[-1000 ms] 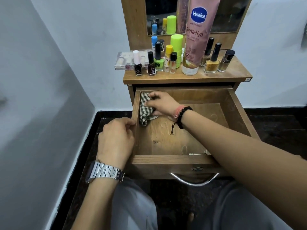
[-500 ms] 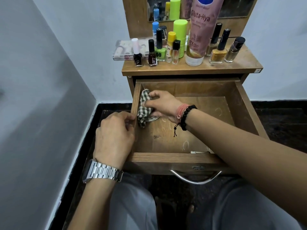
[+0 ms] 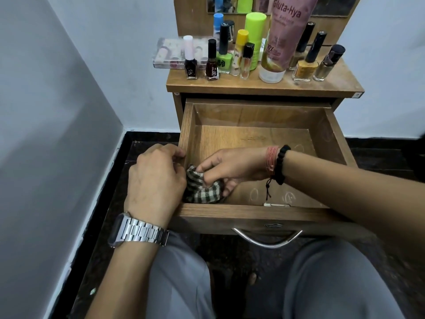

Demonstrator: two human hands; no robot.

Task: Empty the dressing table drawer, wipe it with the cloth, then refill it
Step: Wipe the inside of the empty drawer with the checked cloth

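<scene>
Drawer (image 3: 331,143): pulled out from under the table top, its wooden floor bare beyond the right hand, faint ring marks on the wood near that wrist.
Cloth (image 3: 202,192): checked dark-and-pale fabric, bunched in the drawer's near-left corner, beneath the right hand's fingers and just right of the left hand.
Right hand (image 3: 234,166): reaches into the drawer from the right, fingers curled down and pinching the bunched cloth against the drawer floor; a black bead bracelet and red threads sit on the wrist.
Left hand (image 3: 156,178): rests at the drawer's left wall near the front corner, fingers bent over the top edge of the wall and gripping it; a metal watch (image 3: 140,231) is on the wrist.
Handle (image 3: 266,240): curved metal bar on the drawer front, below and between both hands.
Table (image 3: 340,86): top surface lies beyond both hands, past the drawer's far wall.
Bottles on the table: a pink tube (image 3: 282,40) stands upright, nail polish bottles (image 3: 211,63) in a row to its left and right, a green-capped can (image 3: 254,28) behind them, a clear case (image 3: 170,54) at the far left edge.
</scene>
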